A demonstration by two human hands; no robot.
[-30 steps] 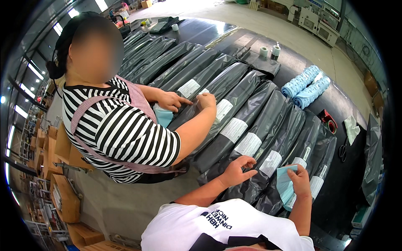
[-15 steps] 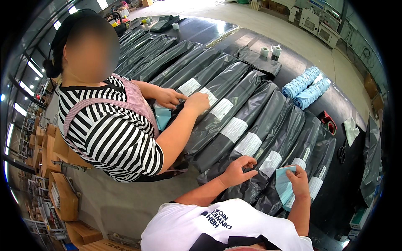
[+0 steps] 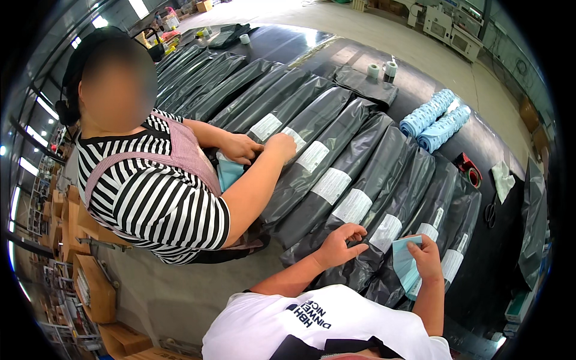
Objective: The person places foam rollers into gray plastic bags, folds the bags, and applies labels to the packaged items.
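Note:
A row of long black plastic-wrapped rolls [image 3: 355, 174] lies side by side, most with a white printed label [image 3: 331, 185] stuck across. My left hand [image 3: 341, 246] hovers over the near ends of the rolls, thumb and fingers apart, with nothing visible in it. Between the thumb and fingers of my right hand [image 3: 427, 258] is a pale blue paper sheet [image 3: 405, 264], possibly a few layers, which hangs down toward the near rolls. Its lower end reaches a label by my right wrist.
A person in a striped shirt [image 3: 159, 186] stands at the left, hands on a roll's label, near light blue paper [image 3: 229, 173]. Beyond the rolls lie blue patterned rolls [image 3: 444, 129], white tape rolls [image 3: 373, 71], a red tape dispenser [image 3: 469, 170], scissors [image 3: 491, 215] and a white cloth [image 3: 503, 181].
The view has shifted slightly. My hands keep nearly the same pose, the right one still gripping the blue paper. The other person's fingers have moved a little at the label.

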